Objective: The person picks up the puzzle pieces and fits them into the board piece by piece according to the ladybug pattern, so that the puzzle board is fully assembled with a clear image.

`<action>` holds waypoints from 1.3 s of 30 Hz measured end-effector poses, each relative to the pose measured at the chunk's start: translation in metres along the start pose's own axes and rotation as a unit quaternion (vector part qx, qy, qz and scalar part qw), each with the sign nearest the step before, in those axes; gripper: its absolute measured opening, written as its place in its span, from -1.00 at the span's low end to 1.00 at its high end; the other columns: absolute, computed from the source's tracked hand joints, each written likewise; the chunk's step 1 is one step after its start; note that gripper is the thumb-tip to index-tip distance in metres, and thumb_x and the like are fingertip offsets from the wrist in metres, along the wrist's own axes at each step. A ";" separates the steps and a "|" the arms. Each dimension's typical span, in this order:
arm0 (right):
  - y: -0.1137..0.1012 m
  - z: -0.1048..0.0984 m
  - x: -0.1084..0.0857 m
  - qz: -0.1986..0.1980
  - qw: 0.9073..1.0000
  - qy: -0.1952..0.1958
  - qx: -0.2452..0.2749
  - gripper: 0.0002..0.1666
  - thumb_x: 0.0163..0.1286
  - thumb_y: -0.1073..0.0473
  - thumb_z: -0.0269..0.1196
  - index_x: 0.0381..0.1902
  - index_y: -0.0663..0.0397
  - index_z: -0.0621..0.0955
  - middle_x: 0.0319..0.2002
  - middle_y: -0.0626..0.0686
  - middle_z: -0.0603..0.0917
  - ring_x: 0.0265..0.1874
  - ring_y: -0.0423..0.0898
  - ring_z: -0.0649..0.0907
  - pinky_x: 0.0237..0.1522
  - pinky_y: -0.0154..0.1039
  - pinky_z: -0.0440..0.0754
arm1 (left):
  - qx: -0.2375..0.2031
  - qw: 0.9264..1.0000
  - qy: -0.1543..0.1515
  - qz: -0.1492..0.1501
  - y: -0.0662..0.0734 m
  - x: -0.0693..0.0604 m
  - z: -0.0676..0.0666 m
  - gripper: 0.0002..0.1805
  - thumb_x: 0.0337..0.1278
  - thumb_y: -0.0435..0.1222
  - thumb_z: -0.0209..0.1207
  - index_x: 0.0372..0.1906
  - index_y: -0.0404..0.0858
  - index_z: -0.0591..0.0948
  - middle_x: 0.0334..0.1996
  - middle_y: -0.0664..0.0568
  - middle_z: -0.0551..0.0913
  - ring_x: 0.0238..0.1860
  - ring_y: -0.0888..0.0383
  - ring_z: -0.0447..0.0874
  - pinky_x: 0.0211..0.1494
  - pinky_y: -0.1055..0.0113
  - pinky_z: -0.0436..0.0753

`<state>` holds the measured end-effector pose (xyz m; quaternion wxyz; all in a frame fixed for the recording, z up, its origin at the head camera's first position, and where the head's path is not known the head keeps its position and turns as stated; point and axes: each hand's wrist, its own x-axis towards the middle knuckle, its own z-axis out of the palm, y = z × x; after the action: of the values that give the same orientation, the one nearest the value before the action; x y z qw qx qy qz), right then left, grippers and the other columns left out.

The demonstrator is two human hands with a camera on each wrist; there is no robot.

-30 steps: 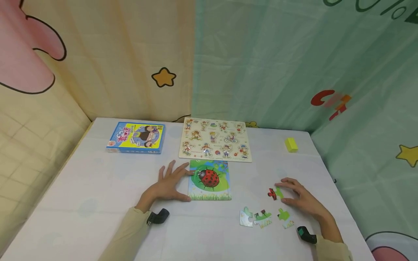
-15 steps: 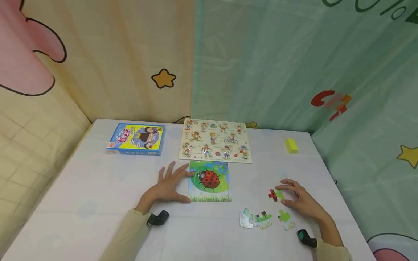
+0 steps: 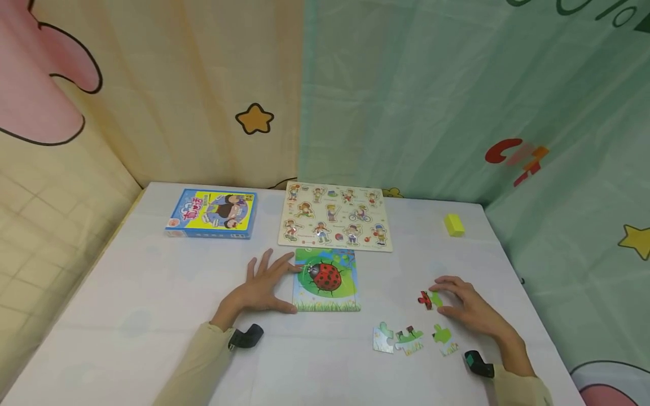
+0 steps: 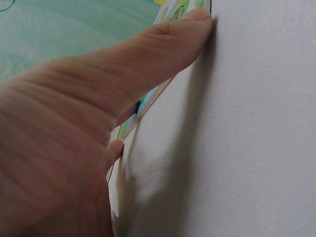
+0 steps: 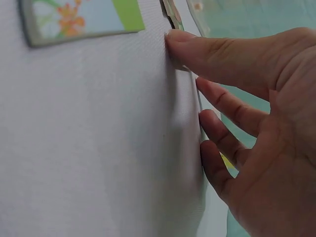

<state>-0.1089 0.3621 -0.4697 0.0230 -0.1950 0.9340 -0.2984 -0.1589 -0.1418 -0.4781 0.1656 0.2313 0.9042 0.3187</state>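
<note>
Left hand [image 3: 259, 290] spread against left edge of ladybug puzzle [image 3: 326, 280]; right hand [image 3: 472, 311] pinches red-green piece [image 3: 427, 300] right of puzzle.

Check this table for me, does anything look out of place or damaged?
Nothing looks spilled or damaged. The loose puzzle pieces by the right hand stand out a little: they lie scattered on the white tabletop, apart from the ladybug board, whose picture looks whole.
</note>
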 end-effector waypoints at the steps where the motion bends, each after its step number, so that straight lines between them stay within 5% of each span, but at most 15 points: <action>1: -0.001 0.000 0.001 -0.006 1.000 0.005 -0.002 -0.53 0.22 0.20 0.45 0.11 0.01 0.64 0.20 0.14 0.55 0.20 -0.18 0.40 0.13 -0.48 0.27 | 0.003 1.000 0.000 -0.001 0.000 0.001 0.000 -0.04 -0.21 0.10 0.53 0.41 0.00 0.42 0.63 -0.07 -0.07 0.57 -0.33 -0.55 0.45 -0.37 -0.53; 5: -0.009 0.000 0.006 -0.015 1.000 0.024 0.005 -0.50 0.22 0.22 0.45 0.14 0.05 0.62 0.10 0.08 0.63 0.07 -0.33 0.51 0.08 -0.64 0.35 | 0.007 1.000 -0.004 -0.006 -0.001 0.002 -0.001 -0.03 -0.22 0.12 0.53 0.41 0.03 0.42 0.63 -0.03 -0.07 0.58 -0.31 -0.55 0.46 -0.36 -0.52; 12: -0.027 0.007 0.026 -0.026 0.999 0.027 0.004 -0.50 0.23 0.21 0.45 0.14 -0.01 0.63 0.05 -0.02 0.67 -0.13 -0.18 0.62 -0.04 -0.33 0.63 | 0.005 1.000 0.000 -0.007 -0.001 0.002 0.000 -0.05 -0.23 0.12 0.54 0.39 0.05 0.43 0.63 -0.02 -0.05 0.58 -0.30 -0.54 0.46 -0.37 -0.52; 23: -0.066 0.028 0.061 -0.063 0.997 0.004 0.033 -0.55 0.20 0.21 0.48 0.06 -0.06 0.68 0.06 -0.08 0.69 -0.10 -0.07 0.68 -0.03 -0.07 0.71 | 0.012 1.000 0.003 0.000 0.001 0.002 0.001 -0.04 -0.23 0.13 0.53 0.40 0.04 0.42 0.63 -0.03 -0.05 0.58 -0.34 -0.52 0.45 -0.41 -0.48; 39: -0.112 0.062 0.101 -0.102 0.993 -0.055 0.021 -0.63 0.30 0.13 0.41 0.05 0.01 0.67 0.05 -0.06 0.69 -0.05 -0.16 0.66 0.02 -0.21 0.66 | 0.020 1.000 -0.002 -0.004 -0.001 0.001 0.001 -0.07 -0.16 0.12 0.50 0.42 0.07 0.40 0.63 -0.02 -0.05 0.58 -0.33 -0.52 0.45 -0.41 -0.48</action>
<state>-0.1528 0.2069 -0.4496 0.0483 -0.3046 0.9001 -0.3077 -0.1595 -0.1415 -0.4791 0.1639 0.2311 0.9111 0.2995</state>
